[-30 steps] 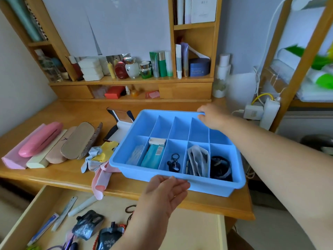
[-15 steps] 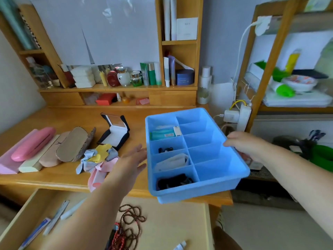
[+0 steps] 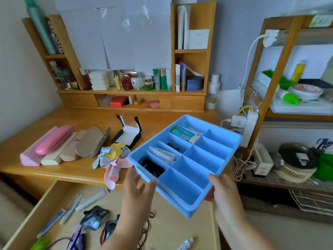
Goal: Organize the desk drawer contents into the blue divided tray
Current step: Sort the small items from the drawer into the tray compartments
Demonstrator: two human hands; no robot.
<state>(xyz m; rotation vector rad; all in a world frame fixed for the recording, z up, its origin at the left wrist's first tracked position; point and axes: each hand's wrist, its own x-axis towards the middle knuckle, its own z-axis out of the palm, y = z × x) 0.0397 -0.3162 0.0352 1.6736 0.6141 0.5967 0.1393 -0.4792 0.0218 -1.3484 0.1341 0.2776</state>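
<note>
The blue divided tray [image 3: 207, 150] is lifted and turned at an angle, partly over the desk's front edge and the open drawer [image 3: 182, 224]. My right hand [image 3: 220, 190] grips its near right rim. My left hand [image 3: 137, 186] is at the near left rim with fingers spread and relaxed, holding nothing. The tray's left column holds a teal tube [image 3: 181, 132], black clips [image 3: 173, 146], white packets [image 3: 162, 153] and black hair ties [image 3: 149, 166]. Its right column is bare. In the drawer lie a white tube [image 3: 91, 199], pens, a black pouch [image 3: 94, 216], a bead string and a small tube [image 3: 185, 243].
On the desk [image 3: 59, 170] lie several glasses cases [image 3: 54, 139], an open black jewellery box [image 3: 128, 132] and crumpled cloths [image 3: 111, 156]. A shelf unit with cosmetics stands at the back. A wooden rack with a power strip [image 3: 250, 130] and cables stands to the right.
My right hand has swung the tray toward me and out over the drawer, turning it further. My left hand has dropped back to the tray's near left rim.
</note>
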